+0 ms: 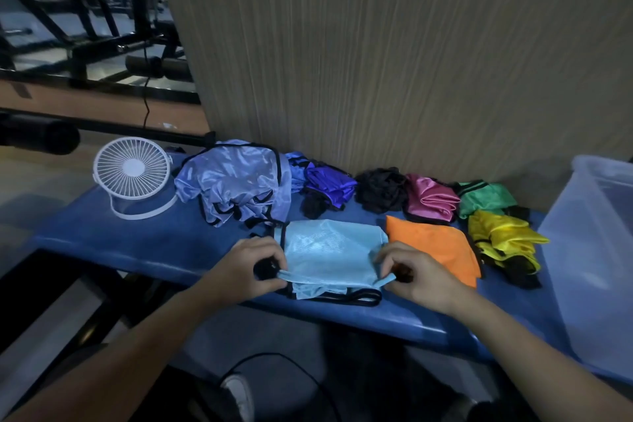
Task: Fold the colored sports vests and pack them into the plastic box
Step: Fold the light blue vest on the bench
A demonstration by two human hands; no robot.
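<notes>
**Light blue vest mid-fold, box not yet filled**

The left hand [251, 269] and right hand [416, 276] each pinch a near corner of the light blue vest [330, 250], fingers curled onto the mesh. The vest lies on the blue tabletop [154, 243], its long axis running left to right, black-trimmed straps toward the person. Judging by the layout, the orange vest [435, 243] seems folded; the lavender [236, 178], purple, black, pink, green and yellow vests remain bunched. The plastic box [596, 250] at right looks empty.

Looks like a gym — black exercise machine frames [102, 27] and padded rollers [157, 67] out back, a blue padded bench [144, 243] used as a table, heaps of colored sports vests [431, 199] on it.
</notes>
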